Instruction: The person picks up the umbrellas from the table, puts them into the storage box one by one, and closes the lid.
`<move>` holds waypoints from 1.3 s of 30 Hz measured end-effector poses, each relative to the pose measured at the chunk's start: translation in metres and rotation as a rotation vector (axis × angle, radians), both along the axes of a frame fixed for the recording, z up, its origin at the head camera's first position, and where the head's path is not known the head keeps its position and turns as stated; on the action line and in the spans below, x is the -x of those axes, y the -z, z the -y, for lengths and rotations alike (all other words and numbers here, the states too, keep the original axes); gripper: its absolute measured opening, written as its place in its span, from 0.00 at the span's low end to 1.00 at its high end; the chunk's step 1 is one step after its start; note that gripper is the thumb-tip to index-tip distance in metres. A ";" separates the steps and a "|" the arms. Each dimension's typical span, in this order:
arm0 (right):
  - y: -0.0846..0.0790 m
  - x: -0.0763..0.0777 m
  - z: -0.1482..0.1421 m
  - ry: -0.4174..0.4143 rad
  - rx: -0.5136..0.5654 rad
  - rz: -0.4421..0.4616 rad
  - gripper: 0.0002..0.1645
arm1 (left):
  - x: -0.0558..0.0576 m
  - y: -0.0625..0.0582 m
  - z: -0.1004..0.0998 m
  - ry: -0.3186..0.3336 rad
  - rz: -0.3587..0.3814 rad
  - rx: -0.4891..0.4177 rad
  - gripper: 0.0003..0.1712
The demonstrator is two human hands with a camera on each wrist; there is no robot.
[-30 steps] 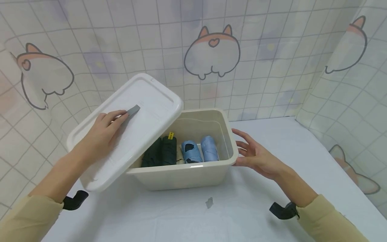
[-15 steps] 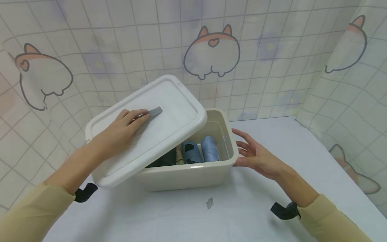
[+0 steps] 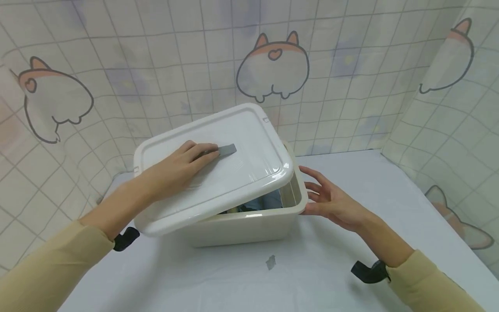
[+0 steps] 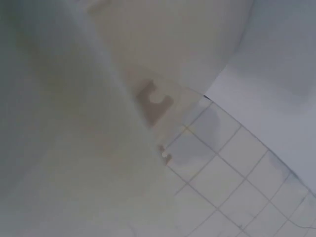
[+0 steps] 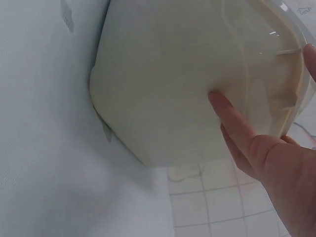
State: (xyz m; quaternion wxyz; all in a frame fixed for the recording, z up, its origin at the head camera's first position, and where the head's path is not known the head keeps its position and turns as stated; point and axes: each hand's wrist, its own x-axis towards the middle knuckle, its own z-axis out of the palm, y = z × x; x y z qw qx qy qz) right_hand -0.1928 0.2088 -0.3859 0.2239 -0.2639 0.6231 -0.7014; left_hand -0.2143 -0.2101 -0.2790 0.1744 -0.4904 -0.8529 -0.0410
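A white plastic lid [image 3: 249, 173] sits askew over a cream storage bin [image 3: 238, 232], tilted, with its right corner near the bin's right rim. My left hand [image 3: 175, 173] pinches a grey strip [image 3: 228, 150] on top of the lid. Through the gap at the front right, rolled blue cloth [image 3: 269, 201] shows inside the bin; the remaining contents are hidden under the lid. At the bin's right end my right hand [image 3: 331, 199] touches the wall just below the rim, fingers spread. One fingertip [image 5: 217, 98] presses the bin's side in the right wrist view.
The bin stands on a white-covered table [image 3: 331, 260]. A grid-patterned curtain [image 3: 195, 65] with cartoon animals rises behind it and along both sides. A small grey patch [image 3: 270, 262] lies on the tabletop in front of the bin.
My left hand has carried the lid rightward over the bin and turned it closer to level, covering most of the rolled cloths. The right hand has stayed at the bin's end.
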 end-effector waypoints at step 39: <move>-0.007 -0.012 0.004 0.057 -0.014 -0.026 0.55 | 0.013 0.014 -0.036 0.100 0.085 0.234 0.29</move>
